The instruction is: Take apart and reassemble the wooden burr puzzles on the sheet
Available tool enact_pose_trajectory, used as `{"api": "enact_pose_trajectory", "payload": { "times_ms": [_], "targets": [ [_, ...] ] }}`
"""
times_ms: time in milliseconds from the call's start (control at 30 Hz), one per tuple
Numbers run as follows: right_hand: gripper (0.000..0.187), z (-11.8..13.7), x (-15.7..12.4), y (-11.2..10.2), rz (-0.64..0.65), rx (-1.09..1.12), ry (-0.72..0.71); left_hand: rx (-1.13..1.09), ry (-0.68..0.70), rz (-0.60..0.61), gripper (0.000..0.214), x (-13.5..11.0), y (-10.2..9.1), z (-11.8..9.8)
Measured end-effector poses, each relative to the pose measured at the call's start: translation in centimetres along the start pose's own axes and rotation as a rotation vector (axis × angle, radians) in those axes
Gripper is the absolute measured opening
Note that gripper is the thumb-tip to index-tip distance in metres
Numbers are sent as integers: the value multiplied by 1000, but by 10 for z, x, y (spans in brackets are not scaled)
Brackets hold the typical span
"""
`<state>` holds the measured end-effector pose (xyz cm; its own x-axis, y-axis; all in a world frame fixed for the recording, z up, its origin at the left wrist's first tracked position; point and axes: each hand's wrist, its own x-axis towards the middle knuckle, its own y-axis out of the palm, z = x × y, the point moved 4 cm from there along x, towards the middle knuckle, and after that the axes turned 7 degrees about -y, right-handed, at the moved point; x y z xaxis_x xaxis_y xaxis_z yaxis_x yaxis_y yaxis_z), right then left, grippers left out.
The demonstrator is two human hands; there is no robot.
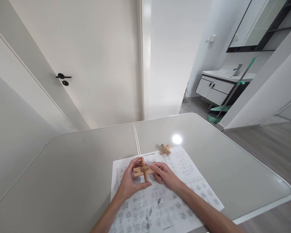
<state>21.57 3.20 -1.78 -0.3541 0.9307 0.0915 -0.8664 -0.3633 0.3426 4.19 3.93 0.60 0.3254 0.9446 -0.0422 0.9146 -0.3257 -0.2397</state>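
Between both hands is a cross-shaped wooden interlocking puzzle (138,171), held just above a printed sheet (133,210). My left hand (129,183) curls around it from the left, its fingers at the upright piece's top end and the thumb at its bottom end. With thumb and fingers, my right hand (165,175) pinches the right end of the flat piece. A dark mark shows on the puzzle's left end. Farther back, a second small group of crossed wooden pieces (165,149) lies at the sheet's top edge. The sheet carries many small grey diagrams.
The grey table (87,168) has a pale rim and a seam across it. A white door (99,58) with a black handle (63,77) stands behind. At right are a sink cabinet (214,87) and a green broom and dustpan (214,118).
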Motion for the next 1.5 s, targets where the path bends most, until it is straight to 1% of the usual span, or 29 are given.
{"api": "enact_pose_trajectory", "payload": {
  "times_ms": [400, 600, 833, 1067, 1233, 1367, 1433, 1500],
  "targets": [
    [46, 2, -1, 2, 45, 20, 5, 34, 6, -10, 89, -3, -2, -7],
    [47, 1, -2, 2, 49, 38, 41, 26, 10, 3, 87, -2, -3, -3],
    [46, 2, -2, 4, 62, 54, 14, 0, 18, -17, 84, -2, -5, -3],
    [45, 0, -1, 3, 48, 41, 6, 1, -28, 14, 94, -3, 0, -4],
    [43, -3, -1, 4, 69, 54, 16, -16, -36, 4, 94, -4, 1, -7],
    [42, -5, 0, 4, 52, 110, 29, -34, -61, 21, 95, -3, 1, -3],
    [42, -4, 1, 3, 38, 140, 33, -58, -70, 13, 90, -2, 1, 0],
    [43, -3, 1, 3, 27, 171, 34, -81, -78, -15, 80, 0, 0, 4]
  ]
}}
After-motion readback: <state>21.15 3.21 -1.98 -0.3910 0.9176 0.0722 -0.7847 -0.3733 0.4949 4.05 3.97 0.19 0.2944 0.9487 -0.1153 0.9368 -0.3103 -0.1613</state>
